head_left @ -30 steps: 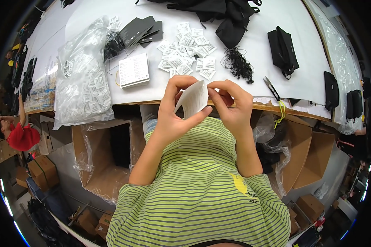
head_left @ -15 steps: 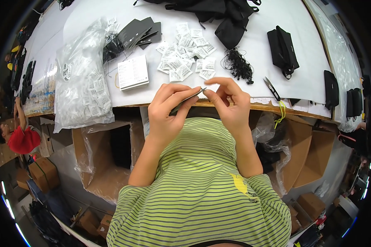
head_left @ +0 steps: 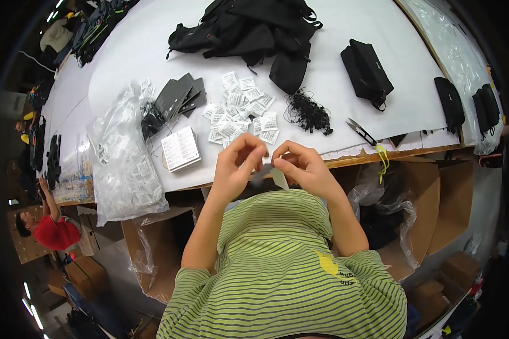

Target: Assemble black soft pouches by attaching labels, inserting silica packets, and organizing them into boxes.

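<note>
My left hand point(head_left: 240, 165) and my right hand point(head_left: 303, 168) are close together over the table's front edge, fingers bent into pinches. From my right fingertips hangs a small pale card tag point(head_left: 279, 178). A greyish blur shows below my left fingertips; what that hand pinches I cannot make out. Just beyond my hands lies a heap of small white printed packets point(head_left: 232, 116). To its left are a stack of white printed cards point(head_left: 181, 149) and fanned dark grey cards point(head_left: 178, 96). A tangle of black strings point(head_left: 309, 112) lies to the right.
A clear plastic bag of packets point(head_left: 127, 169) covers the left front. Thread snips point(head_left: 362, 132) with a yellow cord lie at the right edge. Black fabric bags point(head_left: 249, 31) and a black pouch point(head_left: 367, 74) lie farther back. Open cartons point(head_left: 158, 248) stand below; a person in red point(head_left: 55, 233) is far left.
My view has shifted, so the table appears turned. The dark card edge seen between my hands no longer shows clearly; a pale tag now hangs at my right fingers, which have closed into a pinch.
</note>
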`<state>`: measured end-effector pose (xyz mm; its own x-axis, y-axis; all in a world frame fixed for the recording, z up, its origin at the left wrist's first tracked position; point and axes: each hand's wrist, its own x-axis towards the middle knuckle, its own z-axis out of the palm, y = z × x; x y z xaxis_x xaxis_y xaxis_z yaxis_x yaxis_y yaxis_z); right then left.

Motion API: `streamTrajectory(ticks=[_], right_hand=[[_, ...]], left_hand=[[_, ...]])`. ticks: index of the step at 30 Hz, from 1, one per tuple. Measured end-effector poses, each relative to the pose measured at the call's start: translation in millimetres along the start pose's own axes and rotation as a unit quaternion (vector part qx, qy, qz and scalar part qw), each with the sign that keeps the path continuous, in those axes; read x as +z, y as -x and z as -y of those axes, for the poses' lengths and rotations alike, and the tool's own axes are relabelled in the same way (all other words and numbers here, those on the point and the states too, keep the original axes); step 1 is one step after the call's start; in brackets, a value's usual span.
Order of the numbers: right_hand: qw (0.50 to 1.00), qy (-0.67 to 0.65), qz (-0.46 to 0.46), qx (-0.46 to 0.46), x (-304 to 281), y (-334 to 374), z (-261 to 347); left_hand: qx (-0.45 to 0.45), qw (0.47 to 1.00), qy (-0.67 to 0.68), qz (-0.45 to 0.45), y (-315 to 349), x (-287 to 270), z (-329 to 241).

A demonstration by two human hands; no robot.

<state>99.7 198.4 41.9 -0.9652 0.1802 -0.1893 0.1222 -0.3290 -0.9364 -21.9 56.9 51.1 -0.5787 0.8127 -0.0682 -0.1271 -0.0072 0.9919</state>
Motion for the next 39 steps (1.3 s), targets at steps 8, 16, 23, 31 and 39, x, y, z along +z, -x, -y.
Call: streamTrajectory(ticks=[8,16,23,31,39], right_hand=[[0.992,-0.018,-0.123,-0.029,-32,12,5],[0.985,-0.02,-0.167,-0.028,-46,45,-5],[0.992,0.037,-0.108,0.055,-43,42,-18],[0.944,0.25,-0.216,0.012,-9,22,-23],[0.888,0.428,-0.167,0.011,18,8,-20]], left_hand=[[0.072,0.938,-0.277,-0.195,-184,-4,79],[0.099,0.977,-0.139,-0.124,-159,-37,13],[0.087,0.917,-0.386,0.052,-106,-106,2],[0.032,0.909,-0.404,-0.095,11,-34,39],[-0.101,0.934,-0.307,-0.154,40,-5,84]])
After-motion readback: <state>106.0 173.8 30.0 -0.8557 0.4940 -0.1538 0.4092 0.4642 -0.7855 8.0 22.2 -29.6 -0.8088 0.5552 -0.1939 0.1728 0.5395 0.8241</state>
